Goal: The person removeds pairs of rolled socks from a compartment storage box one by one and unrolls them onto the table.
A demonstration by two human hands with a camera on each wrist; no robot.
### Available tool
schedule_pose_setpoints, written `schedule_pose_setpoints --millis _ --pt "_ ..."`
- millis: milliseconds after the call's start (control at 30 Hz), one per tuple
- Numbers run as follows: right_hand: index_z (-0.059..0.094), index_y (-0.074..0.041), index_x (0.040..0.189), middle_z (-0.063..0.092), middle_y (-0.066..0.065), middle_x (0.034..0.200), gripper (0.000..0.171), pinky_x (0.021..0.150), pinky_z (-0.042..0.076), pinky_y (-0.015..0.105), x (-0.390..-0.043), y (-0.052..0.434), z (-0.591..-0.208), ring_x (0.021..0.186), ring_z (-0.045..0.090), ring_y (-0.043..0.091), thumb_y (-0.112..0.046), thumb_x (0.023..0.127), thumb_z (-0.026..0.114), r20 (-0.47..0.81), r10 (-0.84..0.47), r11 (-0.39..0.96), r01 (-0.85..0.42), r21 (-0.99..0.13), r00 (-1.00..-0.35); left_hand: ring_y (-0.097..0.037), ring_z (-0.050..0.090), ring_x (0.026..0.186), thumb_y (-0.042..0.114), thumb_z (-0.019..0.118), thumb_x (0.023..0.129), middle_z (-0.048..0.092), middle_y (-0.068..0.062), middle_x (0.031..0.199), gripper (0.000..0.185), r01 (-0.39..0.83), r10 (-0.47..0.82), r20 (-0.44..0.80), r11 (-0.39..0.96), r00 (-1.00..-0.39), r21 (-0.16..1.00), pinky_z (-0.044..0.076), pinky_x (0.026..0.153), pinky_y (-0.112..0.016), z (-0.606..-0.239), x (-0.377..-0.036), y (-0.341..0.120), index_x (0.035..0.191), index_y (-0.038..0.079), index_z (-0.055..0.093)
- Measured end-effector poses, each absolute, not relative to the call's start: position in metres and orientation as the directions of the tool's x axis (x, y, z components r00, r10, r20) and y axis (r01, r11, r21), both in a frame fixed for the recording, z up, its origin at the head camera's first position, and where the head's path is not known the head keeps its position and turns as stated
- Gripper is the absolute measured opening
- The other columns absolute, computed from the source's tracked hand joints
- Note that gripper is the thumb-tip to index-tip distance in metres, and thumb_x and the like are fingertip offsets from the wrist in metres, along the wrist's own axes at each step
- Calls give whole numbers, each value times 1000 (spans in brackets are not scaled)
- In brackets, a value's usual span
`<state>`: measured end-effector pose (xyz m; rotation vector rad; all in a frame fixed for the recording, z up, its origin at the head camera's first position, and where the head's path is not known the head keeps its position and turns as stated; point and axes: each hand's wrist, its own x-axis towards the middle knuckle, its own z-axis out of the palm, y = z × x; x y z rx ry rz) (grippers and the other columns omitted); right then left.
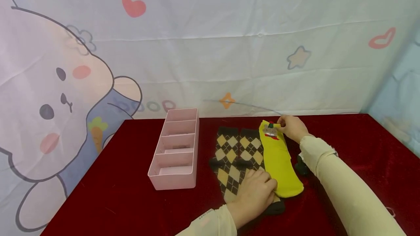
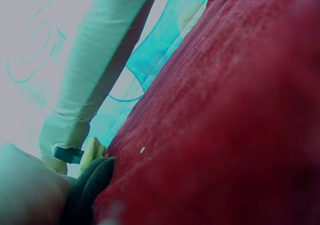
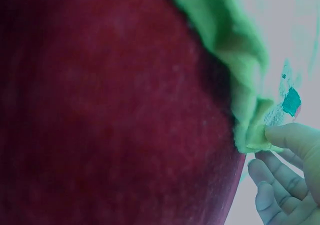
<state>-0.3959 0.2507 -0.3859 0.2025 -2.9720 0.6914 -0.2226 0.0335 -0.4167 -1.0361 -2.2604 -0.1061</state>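
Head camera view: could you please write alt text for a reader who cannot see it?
A person's right hand pinches the far end of a yellow sock on a red table, while the left hand rests on argyle socks. A pink divided organizer stands left.

1. Toe ends of the argyle socks (image 1: 236, 163) hidden under the left hand (image 1: 254, 196).
2. Small dark object (image 1: 301, 166) half hidden behind the right sleeve (image 1: 341, 188); too small to identify.
3. Left wrist view blurred; red tablecloth (image 2: 225, 110) fills it.
4. Right hand (image 3: 287, 180) cut off by the frame's corner.
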Motion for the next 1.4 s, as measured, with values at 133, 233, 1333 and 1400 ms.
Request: schedule_pose_setpoints --millis 133,233,1333,1400 --pt "56 0 96 62 17 89 14 63 45 32 -395 253 -383 71 52 24 -12 91 62 131 -95 891 -143 -432 -987 -2 53 76 24 75 75 57 14 76 14 702 640 606 689 -473 -180 35 71 -15 -417 -222 36 74 25 61" --pt "55 0 95 62 18 89 14 63 45 32 -393 255 -378 71 53 24 -12 92 61 151 -87 883 -146 -446 -985 -3 55 76 23 74 75 58 14 76 14 696 621 631 697 -466 -172 36 72 -16 -417 -222 37 75 24 61" --pt "59 2 111 61 23 108 23 76 51 38 -372 292 -339 93 59 33 -15 97 55 162 -38 820 -123 -558 -986 -5 58 79 25 75 81 65 11 82 10 745 550 607 659 -573 107 37 72 -14 -398 -216 49 84 21 66" --pt "59 2 111 61 23 107 22 77 51 39 -372 294 -339 92 59 33 -15 97 55 165 -37 824 -124 -552 -986 -5 58 79 24 75 81 66 11 83 10 749 555 591 649 -585 132 37 72 -14 -397 -215 54 83 21 66"
